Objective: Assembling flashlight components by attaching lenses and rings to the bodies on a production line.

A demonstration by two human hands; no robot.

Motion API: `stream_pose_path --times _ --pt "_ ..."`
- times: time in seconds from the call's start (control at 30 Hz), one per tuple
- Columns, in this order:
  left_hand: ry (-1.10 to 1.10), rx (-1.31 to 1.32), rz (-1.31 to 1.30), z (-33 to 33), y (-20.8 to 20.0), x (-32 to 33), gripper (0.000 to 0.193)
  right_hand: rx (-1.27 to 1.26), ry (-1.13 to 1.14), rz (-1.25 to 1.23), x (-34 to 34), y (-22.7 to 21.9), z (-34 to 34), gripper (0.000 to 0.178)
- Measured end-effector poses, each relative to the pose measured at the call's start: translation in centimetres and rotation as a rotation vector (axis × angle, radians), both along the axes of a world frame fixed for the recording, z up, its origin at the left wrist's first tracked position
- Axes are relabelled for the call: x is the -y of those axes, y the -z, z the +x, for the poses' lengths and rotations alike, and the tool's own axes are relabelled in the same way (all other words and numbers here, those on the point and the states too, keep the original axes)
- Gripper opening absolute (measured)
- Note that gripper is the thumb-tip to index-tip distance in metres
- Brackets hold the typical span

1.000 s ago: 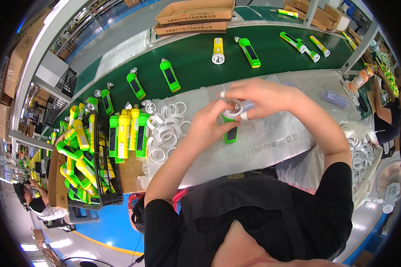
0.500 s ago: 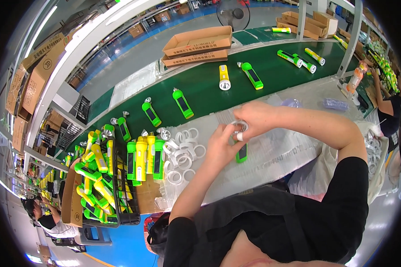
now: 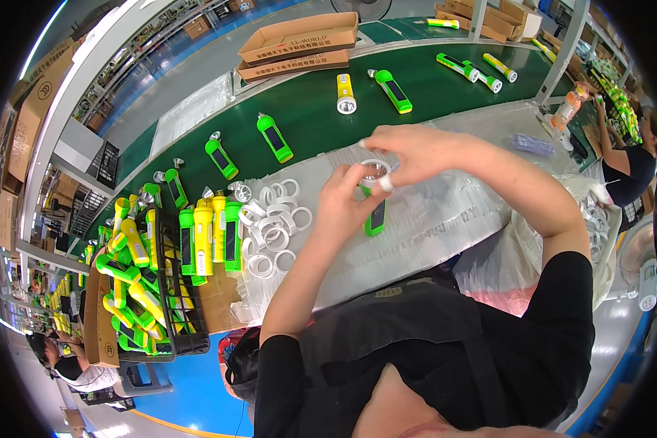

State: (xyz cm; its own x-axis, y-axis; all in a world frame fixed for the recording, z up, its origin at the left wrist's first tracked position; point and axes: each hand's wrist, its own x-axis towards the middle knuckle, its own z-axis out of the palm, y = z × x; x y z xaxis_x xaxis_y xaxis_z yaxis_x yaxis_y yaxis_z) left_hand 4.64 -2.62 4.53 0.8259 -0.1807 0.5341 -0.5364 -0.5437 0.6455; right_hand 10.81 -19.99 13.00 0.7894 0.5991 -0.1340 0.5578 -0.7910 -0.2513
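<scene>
From my end of the feed, the far left of the workspace holds a black crate [image 3: 191,344] heaped with green and yellow torches, with a row of torches [image 3: 204,237] standing just to its right and a loose pile of white rings [image 3: 269,221] beside that. Next comes my left hand [image 3: 345,196], clamped on the green torch [image 3: 375,217] up by its neck, thumb and forefinger meeting around the head. The torch sits mid-tabletop [image 3: 431,226], between my two hands: its long axis runs near to far, handle end toward me, lamp end away and tipped up to the camera. A white ring [image 3: 372,161] appears to sit around that lamp end. My right hand [image 3: 409,157] arches over from the far right, one white-capped fingertip at the ring's right edge; I can't tell whether it truly grips. I judge the left nearer the handle, the right nearer the ring, so what counts is how squarely ring and torch axis line up. Farther right lie a clear wrapped bundle [image 3: 533,144] and, nearer, a white bag [image 3: 525,233].
</scene>
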Motion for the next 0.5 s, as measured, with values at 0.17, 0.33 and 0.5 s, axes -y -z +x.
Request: stream_pose_path --times 0.17,0.33,0.5 --pt "0.021 -0.01 -0.033 0.2 0.4 -0.6 0.039 0.083 -0.024 0.287 -0.3 3.3 -0.4 0.054" --pt "0.103 -0.085 -0.194 1.1 1.2 -2.2 0.037 -0.143 0.141 1.031 -0.2 13.9 -2.4 0.082" --pt "0.14 -0.279 -0.508 1.6 2.1 -2.8 0.028 -0.267 0.38 1.157 -6.5 17.6 -7.5 0.051"
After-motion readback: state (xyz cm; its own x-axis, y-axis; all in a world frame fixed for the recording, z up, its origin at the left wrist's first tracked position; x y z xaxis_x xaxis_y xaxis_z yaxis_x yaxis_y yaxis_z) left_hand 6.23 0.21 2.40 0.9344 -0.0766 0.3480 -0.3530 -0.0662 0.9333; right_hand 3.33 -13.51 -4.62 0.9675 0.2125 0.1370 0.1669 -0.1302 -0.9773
